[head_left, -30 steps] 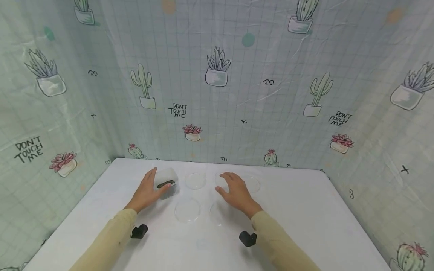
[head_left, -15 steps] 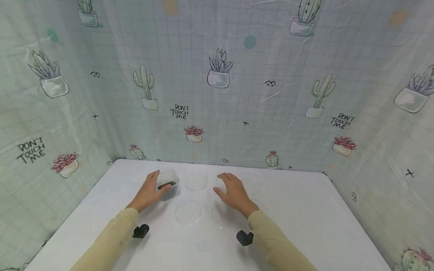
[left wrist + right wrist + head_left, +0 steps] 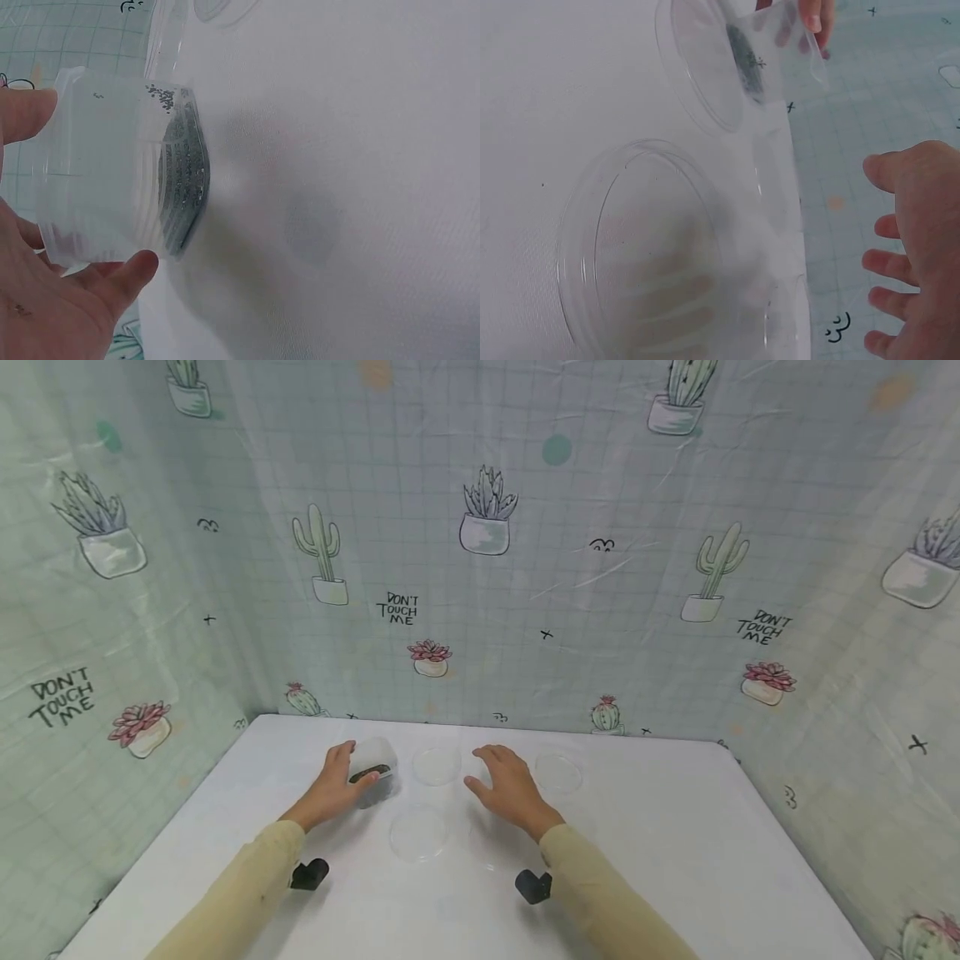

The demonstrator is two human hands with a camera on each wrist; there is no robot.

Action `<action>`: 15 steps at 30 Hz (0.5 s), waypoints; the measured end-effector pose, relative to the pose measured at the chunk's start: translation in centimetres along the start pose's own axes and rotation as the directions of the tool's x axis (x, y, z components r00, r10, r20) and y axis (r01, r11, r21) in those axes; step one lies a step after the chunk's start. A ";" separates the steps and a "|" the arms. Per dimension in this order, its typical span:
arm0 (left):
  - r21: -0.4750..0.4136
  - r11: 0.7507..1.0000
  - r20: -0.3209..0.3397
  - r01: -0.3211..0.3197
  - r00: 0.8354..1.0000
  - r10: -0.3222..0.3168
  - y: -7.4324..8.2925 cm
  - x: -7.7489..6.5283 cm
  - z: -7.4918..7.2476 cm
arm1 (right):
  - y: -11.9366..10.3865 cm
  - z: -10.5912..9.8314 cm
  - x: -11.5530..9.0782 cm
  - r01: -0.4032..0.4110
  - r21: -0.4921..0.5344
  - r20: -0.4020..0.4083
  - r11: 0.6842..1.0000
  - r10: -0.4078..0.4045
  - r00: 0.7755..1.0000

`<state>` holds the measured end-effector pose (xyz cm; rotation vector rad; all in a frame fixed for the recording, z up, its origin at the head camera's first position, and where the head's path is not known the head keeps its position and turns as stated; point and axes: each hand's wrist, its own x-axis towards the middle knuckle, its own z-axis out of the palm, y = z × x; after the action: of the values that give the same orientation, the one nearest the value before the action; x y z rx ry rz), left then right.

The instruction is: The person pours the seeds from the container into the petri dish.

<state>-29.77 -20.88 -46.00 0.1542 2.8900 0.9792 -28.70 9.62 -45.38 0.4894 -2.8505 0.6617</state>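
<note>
My left hand (image 3: pixel 330 787) holds a clear plastic tub (image 3: pixel 97 172) close over the table, at the back left. Its thumb presses one side and the fingers lie along the other. Small dark grains (image 3: pixel 184 172) are heaped in the tub's bottom, with some stuck to the wall. My right hand (image 3: pixel 510 787) hovers over the table with nothing in it, fingers apart and slightly bent, thumb out. Below it in the right wrist view lies a clear round dish (image 3: pixel 652 247). Another round dish (image 3: pixel 705 60) lies beside the tub.
Several shallow clear dishes are spread on the white table (image 3: pixel 660 843), among them a back middle dish (image 3: pixel 437 766), a front dish (image 3: pixel 418 833) and a right-hand dish (image 3: pixel 558 773). A curtain (image 3: pixel 480 593) printed with cacti surrounds the table's back and sides.
My right hand has drifted a little to the left, uncovering more of the right-hand dish. The left hand keeps holding the tub in nearly the same place.
</note>
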 end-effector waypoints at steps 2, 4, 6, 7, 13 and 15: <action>0.003 1.000 0.004 0.001 1.000 -0.001 0.1 0.0 0.0 | -0.1 0.1 0.2 0.006 -0.003 -0.002 1.000 -0.006 1.000; 0.004 1.000 0.003 0.000 1.000 0.000 0.0 0.0 0.0 | -0.2 0.3 0.5 0.008 -0.001 -0.003 1.000 -0.008 1.000; 0.011 1.000 -0.001 -0.006 1.000 0.006 0.0 0.1 0.1 | -0.3 0.5 0.7 0.002 0.004 -0.003 1.000 -0.002 1.000; 0.013 1.000 -0.003 -0.009 1.000 0.009 -0.1 0.2 0.1 | -0.3 0.6 0.8 -0.002 0.008 -0.001 1.000 0.002 1.000; 0.013 1.000 -0.002 -0.010 1.000 0.010 -0.4 0.3 0.3 | -0.6 1.5 1.4 -0.018 0.017 0.019 1.000 0.017 1.000; 0.013 1.000 -0.003 -0.008 1.000 0.008 -0.4 0.3 0.3 | -0.7 1.8 1.6 -0.008 0.018 0.014 1.000 0.008 1.000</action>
<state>-30.08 -20.95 -46.52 0.1655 2.9014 0.9629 -30.09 7.81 -46.31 0.4872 -2.8633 0.6889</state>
